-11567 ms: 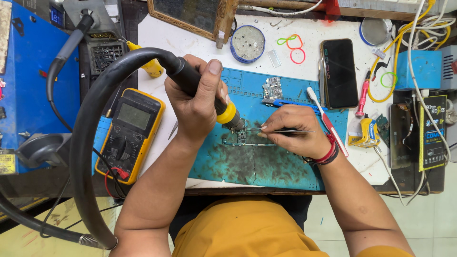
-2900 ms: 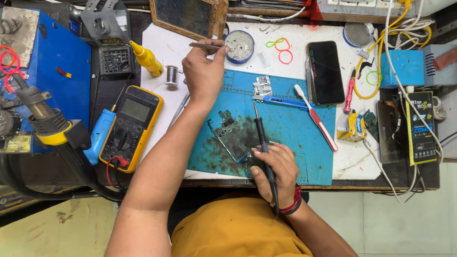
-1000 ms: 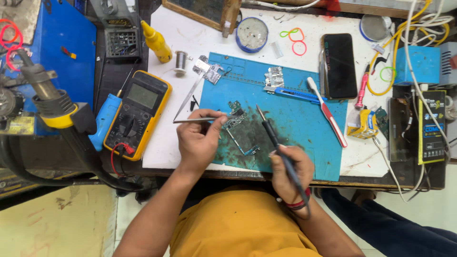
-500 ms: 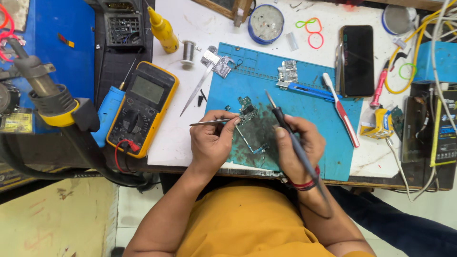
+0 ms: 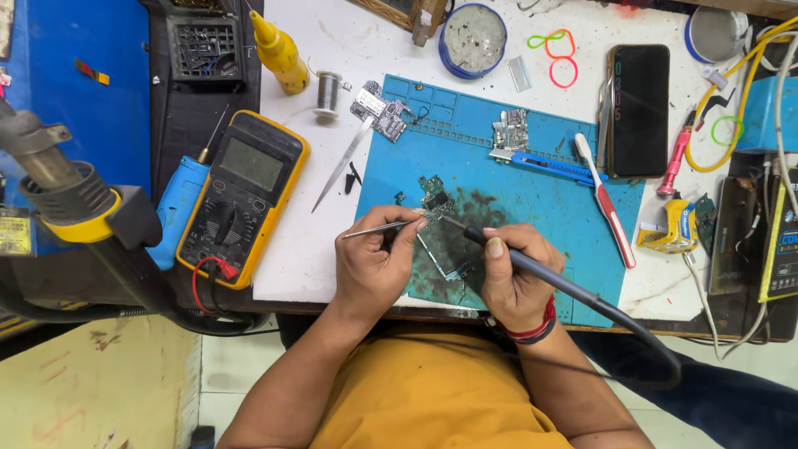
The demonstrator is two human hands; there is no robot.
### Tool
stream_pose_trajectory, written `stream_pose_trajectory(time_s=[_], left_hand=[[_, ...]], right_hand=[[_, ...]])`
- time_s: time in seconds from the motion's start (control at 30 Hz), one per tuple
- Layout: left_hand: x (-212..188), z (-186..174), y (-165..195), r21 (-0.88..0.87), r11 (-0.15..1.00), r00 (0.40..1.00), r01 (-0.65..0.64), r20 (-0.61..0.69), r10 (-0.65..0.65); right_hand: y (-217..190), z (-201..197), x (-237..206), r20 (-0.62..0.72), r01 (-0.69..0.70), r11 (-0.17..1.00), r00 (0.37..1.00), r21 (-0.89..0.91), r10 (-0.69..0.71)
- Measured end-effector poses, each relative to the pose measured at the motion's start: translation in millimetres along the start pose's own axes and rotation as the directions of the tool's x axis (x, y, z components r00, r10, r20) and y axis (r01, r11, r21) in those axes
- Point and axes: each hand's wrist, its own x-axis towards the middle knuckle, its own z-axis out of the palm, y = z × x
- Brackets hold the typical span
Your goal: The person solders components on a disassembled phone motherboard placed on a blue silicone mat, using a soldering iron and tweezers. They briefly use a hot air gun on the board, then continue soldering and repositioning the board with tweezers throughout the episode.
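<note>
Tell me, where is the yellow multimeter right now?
In the head view, the yellow multimeter lies on the left of the bench, beside the white board's left edge, left of the left hand.

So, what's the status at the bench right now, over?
Left hand grips tweezers. Right hand holds soldering iron. Both tips on circuit board. Nothing in the way.

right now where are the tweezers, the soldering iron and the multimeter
tweezers [image 5: 378, 229], head view, on the middle of the thin metal arms left of the left hand's fingers
soldering iron [image 5: 573, 291], head view, on the dark handle behind the right hand
multimeter [image 5: 243, 195], head view, on the dark face below the screen
</note>
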Motion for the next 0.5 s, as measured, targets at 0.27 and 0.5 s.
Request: stream_pose_trajectory(time_s=[0.27,0.5], left_hand=[[1.6,-0.1,1.4,0.035,0.999,1.0,-0.004,0.01,0.003],[-0.3,0.4,2.5,0.044,0.999,1.0,-0.023,-0.005,0.023]], right_hand=[[-4.6,-0.4,5.3,0.039,-0.02,0.998,0.999,-0.056,0.022],[-9.0,-1.0,7.1,0.057,-0.021,0.998,0.998,-0.066,0.024]])
